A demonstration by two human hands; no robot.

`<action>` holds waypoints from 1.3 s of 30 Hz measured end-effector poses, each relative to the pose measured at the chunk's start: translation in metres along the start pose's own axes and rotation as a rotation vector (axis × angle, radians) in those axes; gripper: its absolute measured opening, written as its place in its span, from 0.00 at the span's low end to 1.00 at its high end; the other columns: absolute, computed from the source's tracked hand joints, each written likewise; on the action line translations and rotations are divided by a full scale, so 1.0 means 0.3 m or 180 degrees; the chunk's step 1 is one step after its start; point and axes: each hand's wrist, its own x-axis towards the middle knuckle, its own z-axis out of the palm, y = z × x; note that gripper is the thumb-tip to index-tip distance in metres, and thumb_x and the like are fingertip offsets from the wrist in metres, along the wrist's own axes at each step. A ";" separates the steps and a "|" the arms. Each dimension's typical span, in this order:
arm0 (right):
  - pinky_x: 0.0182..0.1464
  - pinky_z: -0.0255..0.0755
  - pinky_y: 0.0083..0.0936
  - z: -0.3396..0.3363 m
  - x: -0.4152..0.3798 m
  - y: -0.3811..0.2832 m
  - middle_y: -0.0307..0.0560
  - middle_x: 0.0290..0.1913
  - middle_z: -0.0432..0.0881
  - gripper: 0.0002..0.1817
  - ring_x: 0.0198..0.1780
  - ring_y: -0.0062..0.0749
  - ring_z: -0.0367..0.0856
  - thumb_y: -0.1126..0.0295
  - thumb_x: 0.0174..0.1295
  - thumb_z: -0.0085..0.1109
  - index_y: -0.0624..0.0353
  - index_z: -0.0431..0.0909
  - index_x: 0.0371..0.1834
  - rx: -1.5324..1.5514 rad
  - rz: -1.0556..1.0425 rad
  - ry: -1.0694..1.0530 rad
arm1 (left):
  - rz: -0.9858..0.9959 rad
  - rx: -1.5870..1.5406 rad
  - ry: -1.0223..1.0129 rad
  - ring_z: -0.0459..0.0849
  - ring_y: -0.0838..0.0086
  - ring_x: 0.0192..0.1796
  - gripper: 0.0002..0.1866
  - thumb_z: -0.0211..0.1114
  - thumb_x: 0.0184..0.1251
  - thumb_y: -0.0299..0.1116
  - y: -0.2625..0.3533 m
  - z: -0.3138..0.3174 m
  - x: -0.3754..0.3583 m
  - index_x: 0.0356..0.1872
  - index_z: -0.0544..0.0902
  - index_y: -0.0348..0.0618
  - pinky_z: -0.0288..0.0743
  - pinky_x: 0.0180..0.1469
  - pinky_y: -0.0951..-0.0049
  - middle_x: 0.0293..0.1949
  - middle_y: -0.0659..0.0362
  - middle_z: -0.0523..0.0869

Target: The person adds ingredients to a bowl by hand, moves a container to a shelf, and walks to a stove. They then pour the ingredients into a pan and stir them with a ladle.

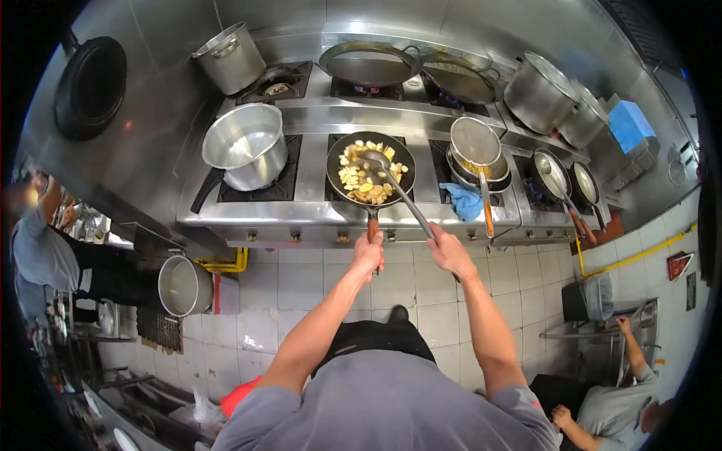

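My left hand (368, 254) is wrapped round the brown handle of a black frying pan (335, 183), which rests over the middle front burner. Pale and yellowish food pieces (363, 180) lie spread in the pan. With my right hand (449, 250) I grip the long handle of a metal ladle (402, 194), whose bowl sits among the food at the pan's upper right. A blue cloth (464, 201) and a round strainer (475, 141) on a pan are to the right of the ladle.
An open pot (252, 154) with a black handle stands left of the pan. Woks (368, 69) and tall pots (540, 92) line the back burners. Smaller pans (551, 174) sit right. Co-workers (49, 252) (613, 413) are at far left and lower right.
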 end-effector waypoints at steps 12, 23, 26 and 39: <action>0.44 0.70 0.51 -0.207 0.016 0.104 0.65 0.36 0.80 0.24 0.41 0.61 0.78 0.68 0.60 0.48 0.56 0.64 0.62 -0.0441 -0.0171 -0.0299 | 0.0125 -0.0078 0.0096 0.67 0.78 0.14 0.13 0.54 0.69 0.41 0.058 0.069 0.082 0.33 0.69 0.42 0.62 0.11 0.73 0.21 0.63 0.69; 0.46 0.69 0.50 -0.167 0.138 0.145 0.68 0.38 0.79 0.24 0.42 0.65 0.76 0.68 0.59 0.48 0.63 0.64 0.59 0.0211 -0.0784 -0.0193 | 0.0073 -0.0059 0.0324 0.68 0.78 0.16 0.13 0.53 0.68 0.41 0.051 0.130 0.143 0.37 0.68 0.40 0.64 0.13 0.74 0.23 0.62 0.70; 0.46 0.69 0.49 -0.303 0.076 0.149 0.67 0.38 0.79 0.24 0.42 0.63 0.76 0.68 0.59 0.48 0.62 0.64 0.60 -0.0276 -0.0614 -0.0562 | 0.0180 0.0048 0.0308 0.68 0.79 0.17 0.14 0.54 0.69 0.41 0.059 0.082 0.211 0.39 0.69 0.40 0.63 0.13 0.74 0.24 0.63 0.70; 0.42 0.70 0.41 -0.274 0.010 0.139 0.67 0.37 0.79 0.24 0.40 0.56 0.79 0.68 0.59 0.51 0.65 0.66 0.60 0.0698 -0.0261 -0.0428 | 0.0237 -0.0245 0.0196 0.67 0.83 0.18 0.15 0.56 0.68 0.42 0.071 0.022 0.163 0.43 0.71 0.41 0.63 0.14 0.80 0.27 0.63 0.73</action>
